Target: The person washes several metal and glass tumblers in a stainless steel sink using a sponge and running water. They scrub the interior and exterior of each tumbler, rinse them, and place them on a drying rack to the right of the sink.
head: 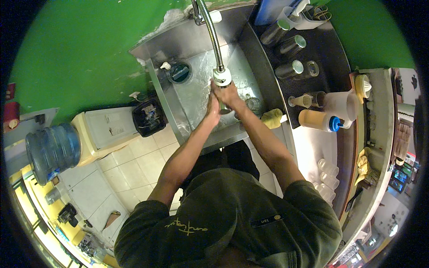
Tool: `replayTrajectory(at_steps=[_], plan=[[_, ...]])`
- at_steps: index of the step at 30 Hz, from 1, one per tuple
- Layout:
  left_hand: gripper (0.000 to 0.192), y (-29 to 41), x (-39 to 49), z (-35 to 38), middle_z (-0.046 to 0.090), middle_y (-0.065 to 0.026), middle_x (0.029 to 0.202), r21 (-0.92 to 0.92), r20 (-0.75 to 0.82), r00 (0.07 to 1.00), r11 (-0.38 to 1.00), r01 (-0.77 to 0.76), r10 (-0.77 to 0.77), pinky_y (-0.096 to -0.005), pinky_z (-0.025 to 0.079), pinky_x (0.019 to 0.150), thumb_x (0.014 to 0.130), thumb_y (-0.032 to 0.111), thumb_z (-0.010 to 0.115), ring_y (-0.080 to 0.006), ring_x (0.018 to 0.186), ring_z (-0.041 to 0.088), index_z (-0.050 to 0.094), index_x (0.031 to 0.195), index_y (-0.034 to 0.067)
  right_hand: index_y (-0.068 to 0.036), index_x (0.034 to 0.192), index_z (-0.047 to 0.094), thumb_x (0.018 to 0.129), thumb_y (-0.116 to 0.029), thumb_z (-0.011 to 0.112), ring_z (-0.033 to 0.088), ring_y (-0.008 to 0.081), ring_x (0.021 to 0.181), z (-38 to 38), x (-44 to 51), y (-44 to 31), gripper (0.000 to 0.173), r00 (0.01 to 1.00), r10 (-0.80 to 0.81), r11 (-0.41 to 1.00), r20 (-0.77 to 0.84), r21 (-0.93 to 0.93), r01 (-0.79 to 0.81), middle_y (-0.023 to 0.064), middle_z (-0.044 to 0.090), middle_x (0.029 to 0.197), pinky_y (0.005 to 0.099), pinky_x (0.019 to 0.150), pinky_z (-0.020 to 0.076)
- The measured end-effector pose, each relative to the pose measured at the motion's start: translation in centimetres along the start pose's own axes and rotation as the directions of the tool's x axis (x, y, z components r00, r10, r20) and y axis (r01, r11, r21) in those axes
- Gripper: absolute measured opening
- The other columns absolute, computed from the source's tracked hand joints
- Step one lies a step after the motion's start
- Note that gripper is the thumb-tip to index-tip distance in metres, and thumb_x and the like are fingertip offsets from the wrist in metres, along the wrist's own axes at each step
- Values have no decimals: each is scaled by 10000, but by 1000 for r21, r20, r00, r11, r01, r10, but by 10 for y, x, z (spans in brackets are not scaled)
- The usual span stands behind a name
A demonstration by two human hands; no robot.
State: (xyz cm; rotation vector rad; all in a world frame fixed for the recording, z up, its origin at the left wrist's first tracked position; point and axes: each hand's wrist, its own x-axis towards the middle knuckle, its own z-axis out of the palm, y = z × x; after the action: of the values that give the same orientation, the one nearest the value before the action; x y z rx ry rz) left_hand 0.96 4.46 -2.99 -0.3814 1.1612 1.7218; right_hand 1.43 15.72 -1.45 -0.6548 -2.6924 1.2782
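Observation:
Both my hands are low over a stainless steel sink, beneath the white spray head of a flexible metal faucet hose. My right hand wraps around what looks like a clear glass, whose end shows between my wrists. Against its left side lies my left hand; its fingers are partly hidden, so its grip is unclear. Water spreads over the basin floor. To the right of my hands, another clear glass item rests in the sink. A round clear container with a dark inside sits in the far left corner.
Upturned tumblers stand on a black drying mat right of the sink, near an orange-filled squeeze bottle and a plastic pitcher. A yellow-green sponge or cloth lies on the sink's right edge. Left are a black bin and a water dispenser.

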Motion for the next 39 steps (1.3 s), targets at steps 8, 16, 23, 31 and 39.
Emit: replayTrajectory(at_steps=[8, 16, 23, 31, 39], plan=[[860, 13, 17, -7, 395, -189, 1625, 423, -218, 941, 894, -147, 258, -514, 347, 1197, 1036, 703, 400, -371, 1500, 385, 289, 1626, 87, 17, 1594, 299, 1014, -528, 554, 411, 465, 1474, 37, -28, 17, 835, 878, 479, 776, 13, 462, -430, 328, 412, 1583, 459, 1200, 348], [612, 19, 60, 9, 591, -244, 1381, 851, 58, 877, 435, -294, 478, -483, 459, 1089, 965, 343, 672, -415, 1287, 585, 472, 1444, 18, -79, 1595, 309, 1079, -459, 523, 532, 328, 1339, 7, -58, 7, 675, 781, 556, 241, 283, 845, -477, 150, 466, 1558, 508, 1015, 527], [377, 61, 35, 13, 736, -239, 980, 863, 221, 825, 290, -414, 520, -500, 543, 875, 904, 295, 734, -440, 1010, 712, 665, 1155, 22, -36, 1574, 354, 943, -469, 743, 535, 342, 1349, -14, -94, 11, 858, 890, 451, 811, 65, 386, -439, 231, 506, 1504, 415, 1103, 456], [468, 50, 12, -8, 743, -217, 914, 920, 200, 947, 285, -270, 252, -434, 524, 825, 1063, 408, 544, -341, 855, 724, 720, 1054, -26, -110, 1582, 333, 748, -354, 904, 530, 391, 1328, -44, -82, 11, 1040, 991, 115, 967, 72, -236, -95, 176, 532, 1386, 622, 1086, 404], [330, 82, -22, -21, 779, -141, 957, 727, 390, 891, 516, -453, 232, -319, 565, 858, 1074, 251, 611, -191, 909, 735, 720, 1130, -56, -97, 1414, 447, 710, -337, 917, 535, 353, 1319, -27, -63, 9, 880, 981, 178, 943, 75, -297, -148, 126, 574, 1358, 672, 1035, 386]])
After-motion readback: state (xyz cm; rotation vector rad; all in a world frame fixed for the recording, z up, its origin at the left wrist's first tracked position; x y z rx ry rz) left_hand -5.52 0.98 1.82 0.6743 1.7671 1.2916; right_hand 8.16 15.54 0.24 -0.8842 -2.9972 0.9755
